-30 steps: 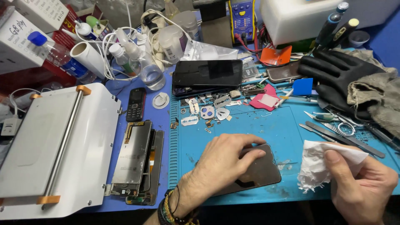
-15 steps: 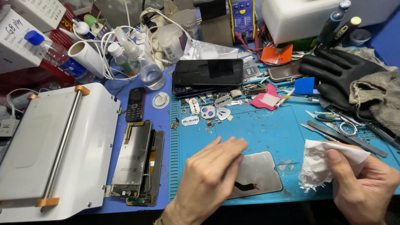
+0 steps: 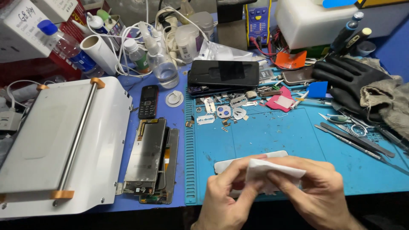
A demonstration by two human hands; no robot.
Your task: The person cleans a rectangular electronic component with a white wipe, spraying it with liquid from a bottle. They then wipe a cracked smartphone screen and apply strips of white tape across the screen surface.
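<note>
Both my hands meet at the front edge of the blue work mat [image 3: 272,136]. My left hand [image 3: 228,191] and my right hand [image 3: 317,194] pinch a crumpled white tissue [image 3: 272,172] between them. Just beyond the fingers lies a flat grey phone back panel [image 3: 251,158], mostly hidden by the hands and the tissue. Neither hand touches the panel as far as I can see.
A white machine with a metal bar [image 3: 59,145] fills the left. Stripped phone frames [image 3: 149,157] and a small black phone [image 3: 148,101] lie beside it. A dark smartphone [image 3: 223,73], small parts, tweezers [image 3: 353,142], a black glove [image 3: 349,83] and bottles [image 3: 164,64] crowd the back.
My left hand has lifted off the phone panel and come over to the tissue. The right hand moved left with the tissue, so both hands now hold it above the panel.
</note>
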